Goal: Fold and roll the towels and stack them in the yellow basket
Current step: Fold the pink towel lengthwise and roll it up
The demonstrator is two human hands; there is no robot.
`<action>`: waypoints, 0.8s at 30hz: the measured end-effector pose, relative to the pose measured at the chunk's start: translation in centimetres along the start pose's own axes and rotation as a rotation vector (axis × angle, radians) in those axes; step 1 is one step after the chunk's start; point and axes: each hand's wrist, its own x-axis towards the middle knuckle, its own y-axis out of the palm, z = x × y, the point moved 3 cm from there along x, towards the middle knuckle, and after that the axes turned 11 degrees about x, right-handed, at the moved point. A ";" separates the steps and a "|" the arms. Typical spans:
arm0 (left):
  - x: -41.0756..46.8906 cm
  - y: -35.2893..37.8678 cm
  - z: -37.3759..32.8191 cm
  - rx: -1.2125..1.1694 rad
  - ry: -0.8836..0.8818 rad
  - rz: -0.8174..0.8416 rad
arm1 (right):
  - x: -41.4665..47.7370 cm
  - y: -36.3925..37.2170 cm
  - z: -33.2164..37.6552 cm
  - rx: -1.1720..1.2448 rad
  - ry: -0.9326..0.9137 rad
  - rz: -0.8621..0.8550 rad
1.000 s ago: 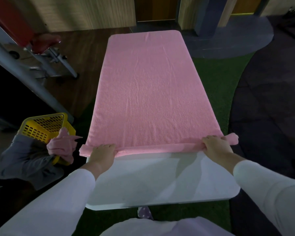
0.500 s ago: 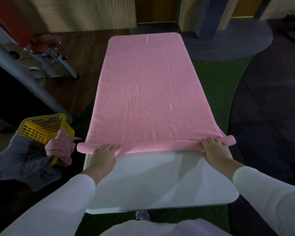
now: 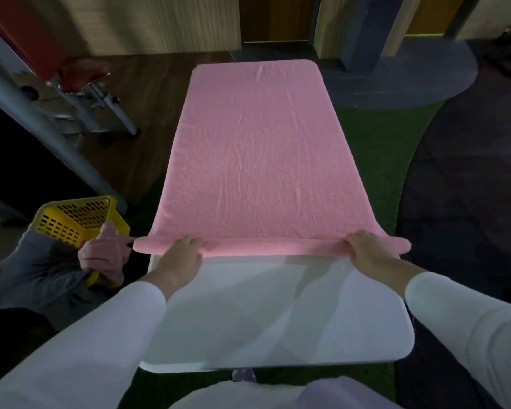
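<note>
Head view showed the rolling step only just begun: the long pink terry towel [image 3: 257,160] lay flat along the white rounded-corner table [image 3: 278,314], covering the table's far part, with only a thin roll [image 3: 272,247] formed at its near edge, roughly midway down the table; the left hand [image 3: 180,255] gripped that roll near the table's left side, fingers curled over its top; the right hand [image 3: 372,250] gripped it near the table's right side in the same way; both ends of the roll stuck out past the table's sides. Nearly the whole towel lay unrolled, so the task seemed early; the next move probably called for both hands to push the roll evenly toward the table's far end, tight and square, so it would not cone. The yellow perforated plastic basket [image 3: 71,219] sat low off the table's left side, partly covered by another person's hand [image 3: 104,255] and grey sleeve [image 3: 36,270]; its inside could not be read, so whether any towels lay stacked there was unclear; both thumbs were hidden behind the roll; the table's far end was hidden beneath the towel.
</note>
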 end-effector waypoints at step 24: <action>0.9 0.6 -1.7 0.181 0.113 -0.012 | -0.7 1.3 1.4 0.116 0.081 -0.012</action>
